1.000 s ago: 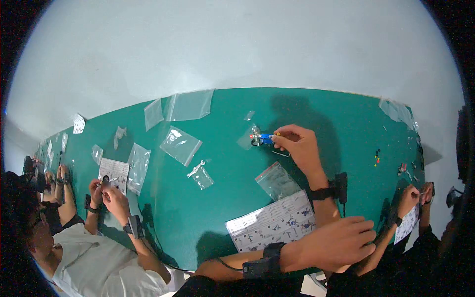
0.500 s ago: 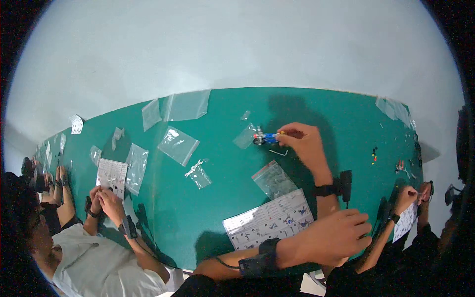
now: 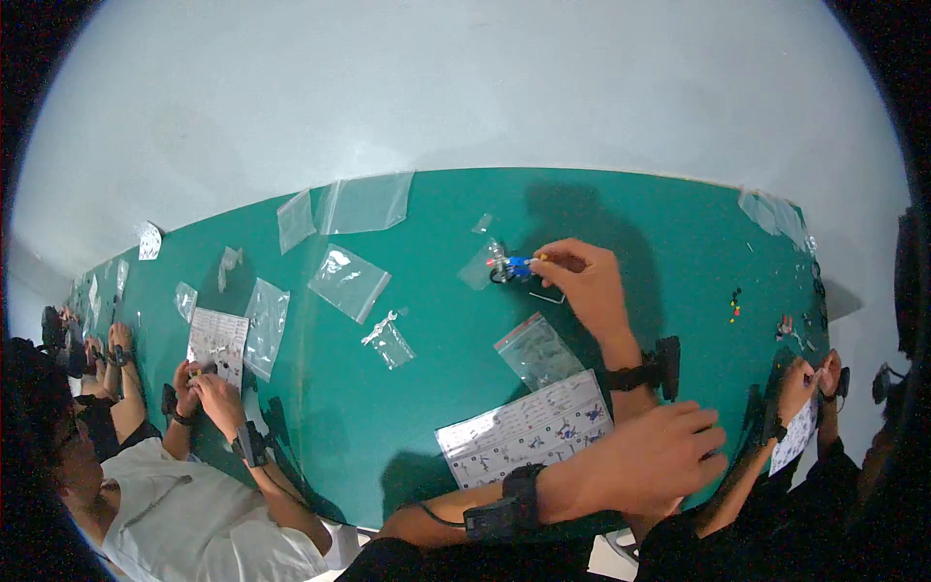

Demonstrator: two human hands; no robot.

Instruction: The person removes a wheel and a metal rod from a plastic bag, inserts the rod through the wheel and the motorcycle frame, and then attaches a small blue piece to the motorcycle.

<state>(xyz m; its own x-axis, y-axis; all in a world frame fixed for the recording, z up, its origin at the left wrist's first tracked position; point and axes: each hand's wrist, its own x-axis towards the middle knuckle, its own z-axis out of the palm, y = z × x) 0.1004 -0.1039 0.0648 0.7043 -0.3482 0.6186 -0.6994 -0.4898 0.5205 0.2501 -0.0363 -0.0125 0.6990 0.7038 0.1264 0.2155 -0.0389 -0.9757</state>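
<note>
My right hand [image 3: 587, 281] pinches a small blue model motorcycle [image 3: 514, 267] by its right end, low over the green table. Red, silver and black parts show on the model's left side. Just below it lies a thin L-shaped hex key [image 3: 548, 299]. My left hand [image 3: 669, 456] crosses over my right forearm, its fingers stretched out and holding nothing. Below the motorcycle, a clear zip bag [image 3: 538, 351] with a red strip touches a printed instruction sheet [image 3: 519, 436]. The sheet's lower edge is partly covered by my left arm.
Several clear bags [image 3: 349, 284] lie to the left, one beside a white plastic piece [image 3: 380, 330]. Small black, red and yellow parts [image 3: 735, 306] are on the right of the table [image 3: 427, 223]. People sit on both sides, their hands [image 3: 215, 398] over their own sheets.
My right hand and the motorcycle have shifted slightly left, and the model has turned a little. My left hand stays almost in place.
</note>
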